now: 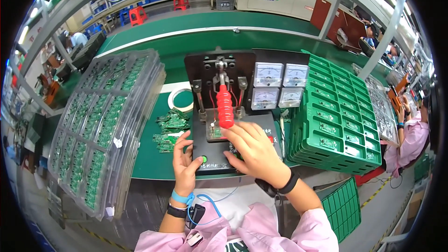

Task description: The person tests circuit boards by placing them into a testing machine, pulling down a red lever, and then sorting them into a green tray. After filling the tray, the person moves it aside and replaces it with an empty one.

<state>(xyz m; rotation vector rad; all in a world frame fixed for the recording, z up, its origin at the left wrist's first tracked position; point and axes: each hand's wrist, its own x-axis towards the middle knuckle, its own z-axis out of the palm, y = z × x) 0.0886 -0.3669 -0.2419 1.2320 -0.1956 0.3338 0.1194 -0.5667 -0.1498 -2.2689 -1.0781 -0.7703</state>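
A black test fixture with a red ribbed lever handle (pixel 224 107) stands in front of me. Below the handle, a green circuit board (pixel 215 132) sits in the fixture's clear-edged holder. My right hand (pixel 256 151) reaches over the fixture's right side, fingers stretched toward the handle's lower end, thumb apart below. A dark, greenish patch shows between thumb and fingers; I cannot tell if it is held. At the front left of the base, my left hand (pixel 183 165) has its fingers raised and its thumb at a green button (pixel 204 159).
Several analog meters (pixel 268 74) stand right of the lever. Stacked green trays (pixel 333 112) hold boards at right; clear blister trays (pixel 100 121) stand at left. Loose circuit boards (pixel 171 123) and a tape roll (pixel 181 100) lie beside the fixture. A co-worker (pixel 410 135) sits far right.
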